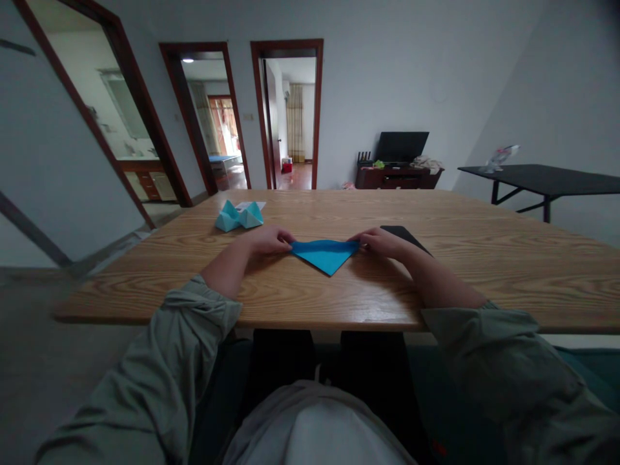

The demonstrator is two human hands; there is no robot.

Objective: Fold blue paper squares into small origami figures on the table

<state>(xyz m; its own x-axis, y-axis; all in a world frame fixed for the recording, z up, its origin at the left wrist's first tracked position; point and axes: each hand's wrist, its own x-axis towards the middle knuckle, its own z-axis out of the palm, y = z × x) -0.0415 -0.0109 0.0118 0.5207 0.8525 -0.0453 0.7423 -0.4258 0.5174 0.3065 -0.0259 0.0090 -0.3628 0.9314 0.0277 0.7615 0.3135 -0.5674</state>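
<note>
A blue paper triangle (324,256) lies folded on the wooden table (484,274), its point toward me and its long edge away from me. My left hand (267,239) holds the triangle's left corner between its fingers. My right hand (382,243) grips the right corner the same way. Beside my right hand, a flat black phone or tablet (405,236) lies partly hidden under the fingers. Further left on the table sits a folded teal origami piece (239,216), with a white paper sheet (250,206) partly behind it.
The wooden table's near edge runs in front of my forearms. A black side table (542,179) holding a clear plastic item stands to the right. A dark cabinet (398,178) with a monitor stands against the far wall. Doorways lead off at the left and back.
</note>
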